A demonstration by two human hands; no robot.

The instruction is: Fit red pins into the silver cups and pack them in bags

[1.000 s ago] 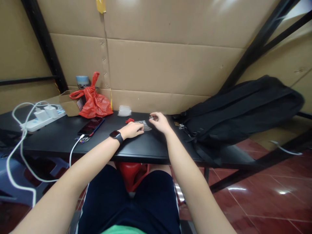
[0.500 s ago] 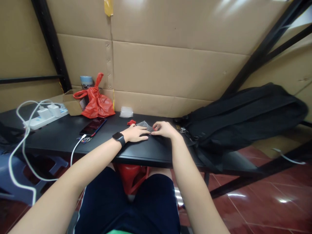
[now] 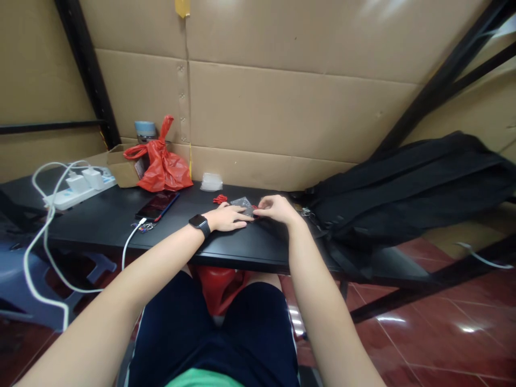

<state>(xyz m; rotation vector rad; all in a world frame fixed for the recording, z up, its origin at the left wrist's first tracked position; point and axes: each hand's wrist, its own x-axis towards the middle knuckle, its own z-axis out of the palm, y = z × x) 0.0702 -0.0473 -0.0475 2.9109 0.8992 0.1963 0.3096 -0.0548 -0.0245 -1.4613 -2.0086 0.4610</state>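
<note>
My left hand [image 3: 229,217], below a black watch [image 3: 200,224], lies flat on the black table with its fingers stretched out. Its fingertips rest on the near edge of a small clear plastic bag [image 3: 242,203]. Just right of the bag, my right hand [image 3: 278,208] has thumb and fingers pinched on a small red piece [image 3: 255,208], mostly hidden by the fingers; its exact kind is too small to tell. A little heap of red pieces [image 3: 220,199], perhaps cord, sits behind my left hand.
A white translucent packet [image 3: 212,182] stands by the cardboard wall. Leftward are a red plastic bag [image 3: 165,169], a cardboard box [image 3: 121,169], a phone [image 3: 157,206] on a white cable and a power strip [image 3: 80,192]. A black backpack [image 3: 419,188] lies at right.
The camera view has shifted slightly. My right fingers stay pinched at the red piece beside the bag, and more of the bag shows between my hands. My left hand remains flat.
</note>
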